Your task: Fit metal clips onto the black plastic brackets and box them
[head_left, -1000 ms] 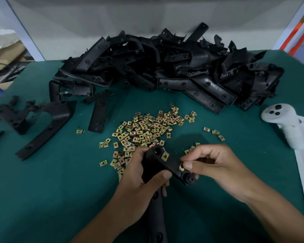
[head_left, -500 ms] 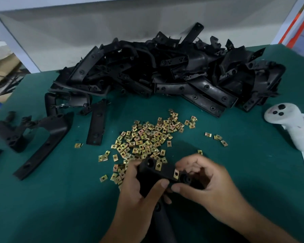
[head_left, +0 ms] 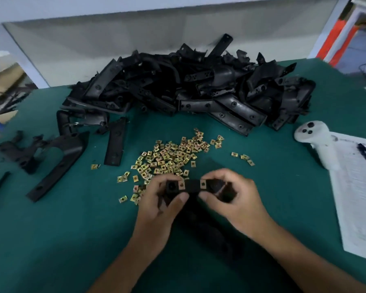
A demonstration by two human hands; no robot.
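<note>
A black plastic bracket (head_left: 191, 185) is held level between both hands near the table's front middle, with two brass clips showing on its top face. My left hand (head_left: 159, 205) grips its left end, thumb underneath. My right hand (head_left: 232, 199) grips its right end, fingers curled over it. The bracket's lower leg runs down between my wrists, blurred. Several loose brass clips (head_left: 169, 157) lie scattered just beyond my hands. A big heap of black brackets (head_left: 188, 92) fills the back of the green table (head_left: 51, 240).
Single black brackets (head_left: 57, 157) and a flat black strip (head_left: 115, 144) lie at the left. A white handheld controller (head_left: 317, 140) and a printed sheet with a pen (head_left: 359, 187) sit at the right. Cardboard boxes (head_left: 2, 92) stand beyond the table's left edge.
The bracket has turned from tilted to level. A second clip now sits on its top face, and my right hand has closed over the right end.
</note>
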